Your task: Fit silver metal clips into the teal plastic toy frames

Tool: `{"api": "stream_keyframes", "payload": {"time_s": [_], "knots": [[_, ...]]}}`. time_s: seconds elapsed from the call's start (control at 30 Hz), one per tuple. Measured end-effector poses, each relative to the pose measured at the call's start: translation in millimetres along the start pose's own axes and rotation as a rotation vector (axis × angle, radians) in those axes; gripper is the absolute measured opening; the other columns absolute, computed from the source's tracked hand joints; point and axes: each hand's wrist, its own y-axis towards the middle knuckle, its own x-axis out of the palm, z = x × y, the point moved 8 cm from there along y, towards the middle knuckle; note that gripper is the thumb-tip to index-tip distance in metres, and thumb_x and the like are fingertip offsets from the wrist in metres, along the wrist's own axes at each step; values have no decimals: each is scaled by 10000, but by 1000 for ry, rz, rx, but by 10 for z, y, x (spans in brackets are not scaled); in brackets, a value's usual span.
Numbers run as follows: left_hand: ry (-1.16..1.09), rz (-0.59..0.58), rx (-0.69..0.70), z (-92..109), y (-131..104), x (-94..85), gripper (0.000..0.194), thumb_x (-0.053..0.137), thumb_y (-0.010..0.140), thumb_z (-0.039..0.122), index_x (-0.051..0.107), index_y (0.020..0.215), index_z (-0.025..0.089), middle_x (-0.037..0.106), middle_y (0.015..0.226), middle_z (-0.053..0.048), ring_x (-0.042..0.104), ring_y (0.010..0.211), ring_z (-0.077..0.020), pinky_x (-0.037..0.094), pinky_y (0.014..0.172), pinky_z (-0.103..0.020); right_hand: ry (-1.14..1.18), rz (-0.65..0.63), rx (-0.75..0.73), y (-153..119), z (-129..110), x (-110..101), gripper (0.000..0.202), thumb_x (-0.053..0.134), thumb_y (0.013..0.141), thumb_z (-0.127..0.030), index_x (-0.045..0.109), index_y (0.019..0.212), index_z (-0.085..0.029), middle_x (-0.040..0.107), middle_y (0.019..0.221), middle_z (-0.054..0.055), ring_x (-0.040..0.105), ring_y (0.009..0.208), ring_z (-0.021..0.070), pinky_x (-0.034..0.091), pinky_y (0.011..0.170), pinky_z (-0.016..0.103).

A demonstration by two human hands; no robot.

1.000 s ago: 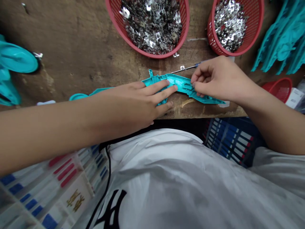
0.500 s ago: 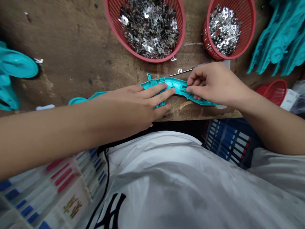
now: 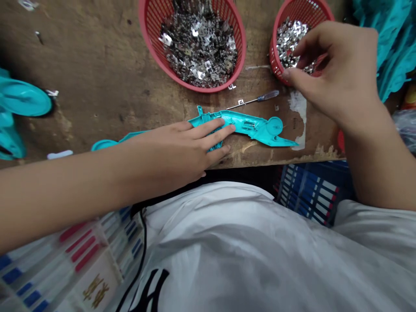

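My left hand (image 3: pixel 191 145) lies flat with fingers stretched over a long turquoise plastic shell (image 3: pixel 261 132) near the table's front edge. The shell's ribbed inner side faces up, and a small metal piece (image 3: pixel 249 125) sits in it. Over the smaller red basket (image 3: pixel 274 54) is my right hand (image 3: pixel 344 73), its thumb and fingers apart and nothing visible between them. Shiny small metal parts (image 3: pixel 287 39) fill that basket, partly hidden by the hand. Behind the shell lies a screwdriver (image 3: pixel 268 95) with a clear bluish handle, beside a loose metal tab (image 3: pixel 240 102).
A larger red basket (image 3: pixel 198 86) of metal tabs stands at the back centre. More turquoise parts lie at the left (image 3: pixel 24 99) and in a stack at the far right (image 3: pixel 394 56). Below the table's edge are plastic crates (image 3: pixel 305 190).
My right hand has left the shell and moved up and right to the smaller basket, its fingers spreading apart. My left hand stays on the shell, whose right end now shows.
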Motion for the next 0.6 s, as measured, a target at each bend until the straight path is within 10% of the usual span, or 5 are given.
{"api": "stream_keyframes", "payload": {"time_s": [0.13, 0.33, 0.6], "knots": [[-28, -18, 3, -4, -7, -1, 748, 922, 1122, 274, 792, 1859, 270, 400, 2129, -183, 463, 1952, -536, 675, 1426, -634, -249, -264, 112, -8, 55, 156, 207, 992, 1096, -129, 923, 1259, -236, 940, 1440, 195, 847, 1408, 508, 621, 1161, 587], [-81, -13, -6, -6, 0, -17, 764, 895, 1120, 249, 780, 1874, 289, 409, 2123, -184, 446, 1959, -547, 642, 1464, -697, -43, -368, 63, -83, -119, 291, 139, 949, 1110, -133, 944, 1127, -271, 961, 1239, 104, 879, 1224, 410, 623, 1132, 494], [-79, -18, -11, 2, 4, -23, 726, 924, 1121, 252, 804, 1837, 266, 404, 2128, -185, 441, 1963, -530, 630, 1464, -646, -138, -74, 35, 159, 305, 117, 344, 784, 1222, -167, 990, 1494, -126, 941, 1461, 194, 858, 1396, 335, 596, 1223, 455]]}}
